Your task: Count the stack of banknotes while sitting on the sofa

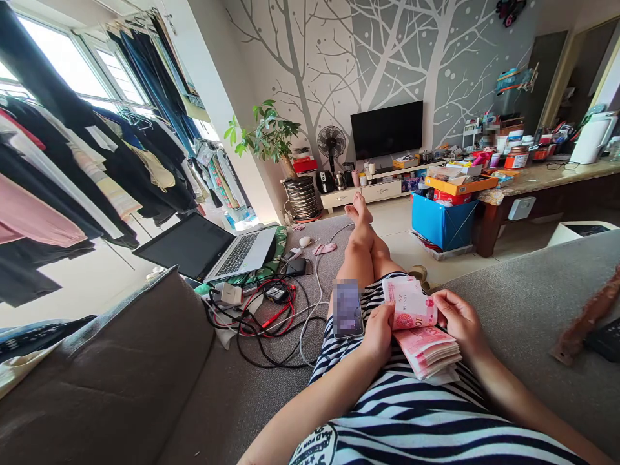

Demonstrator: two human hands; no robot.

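Over my lap, my left hand [379,330] is closed on a thick stack of pink banknotes [429,352], gripping it near its left end. The stack is folded, and its loose ends fan toward me. My right hand [458,318] pinches the right edge of an upper banknote [414,311] that stands raised above the stack. My left fingertips are partly hidden behind the notes. A phone [348,310] lies on my striped clothing just left of my left hand, its screen blurred.
An open laptop [237,253] sits on the sofa [261,394] at left, with tangled cables [276,323] and a white charger [227,294] in front of it. A blue storage box [443,223] stands beside the cluttered table [537,177]. Clothes hang at far left.
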